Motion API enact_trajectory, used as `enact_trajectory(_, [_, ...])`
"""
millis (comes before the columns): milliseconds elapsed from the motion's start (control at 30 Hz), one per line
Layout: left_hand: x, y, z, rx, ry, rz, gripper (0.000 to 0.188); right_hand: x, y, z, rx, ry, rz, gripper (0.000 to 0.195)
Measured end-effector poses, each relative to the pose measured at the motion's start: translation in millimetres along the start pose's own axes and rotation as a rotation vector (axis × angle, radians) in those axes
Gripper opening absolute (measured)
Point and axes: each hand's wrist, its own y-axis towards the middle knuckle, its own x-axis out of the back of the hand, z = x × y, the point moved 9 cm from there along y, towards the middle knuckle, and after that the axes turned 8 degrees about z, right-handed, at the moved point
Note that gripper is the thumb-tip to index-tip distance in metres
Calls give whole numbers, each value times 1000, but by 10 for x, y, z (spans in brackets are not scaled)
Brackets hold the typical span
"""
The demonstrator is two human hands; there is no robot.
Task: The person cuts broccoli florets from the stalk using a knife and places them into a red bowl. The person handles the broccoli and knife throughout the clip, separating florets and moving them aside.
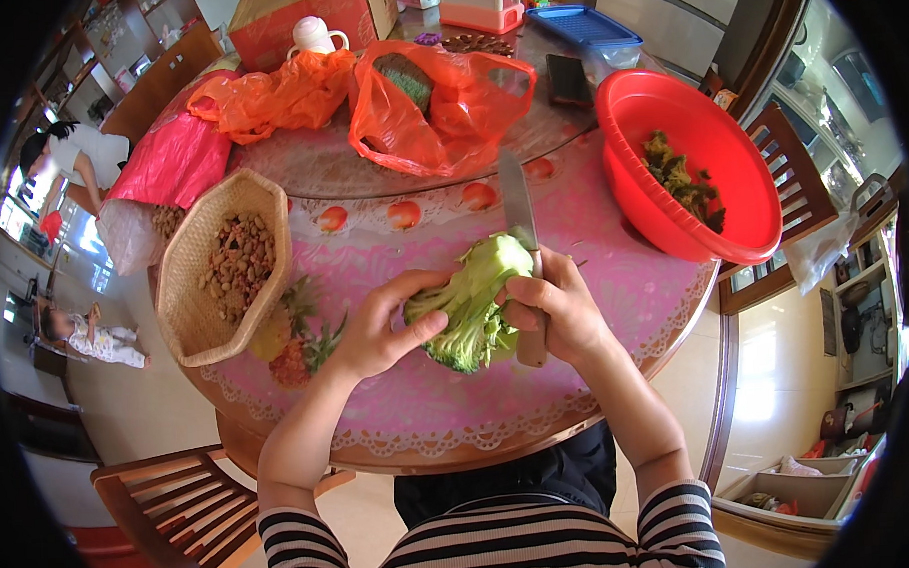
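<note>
My left hand (387, 320) grips a head of broccoli (474, 294) by its florets, the thick pale stem pointing up and away to the right. In my right hand (568, 310) is a knife (518, 199), held by its handle with the blade directed away from me. The right thumb and fingers reach to the broccoli's stem, and the blade's base is close beside the cut stem end. Both hands are above the pink patterned tablecloth (444, 416). Broccoli florets (676, 175) lie inside a red plastic basin (727, 135) at the right.
A woven basket (177, 309) of peanuts (240, 265) stands at left. Beyond it are a pink sack (176, 155) and orange plastic bags (449, 134), one holding broccoli (408, 81). A phone (567, 79) lies near the basin. Two people (82, 158) are farther left.
</note>
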Motion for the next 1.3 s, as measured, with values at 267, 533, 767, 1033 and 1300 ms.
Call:
enact_trajectory(267, [19, -47, 162, 122, 30, -104, 33, 93, 29, 139, 203, -545, -212, 38])
enact_trajectory(533, [43, -21, -124, -108, 304, -339, 37, 70, 22, -58, 95, -872, -259, 41])
enact_trajectory(767, [-14, 69, -367, -56, 569, -268, 40, -194, -4, 175, 440, -1054, -184, 26])
enact_trajectory(1033, [-90, 218, -207, 16, 454, -93, 40, -192, -69, 193, 441, -1161, -115, 29])
enact_trajectory(1300, [-148, 192, 19, 170, 252, 64, 32, -140, -28, 104, 267, -1251, 98, 27])
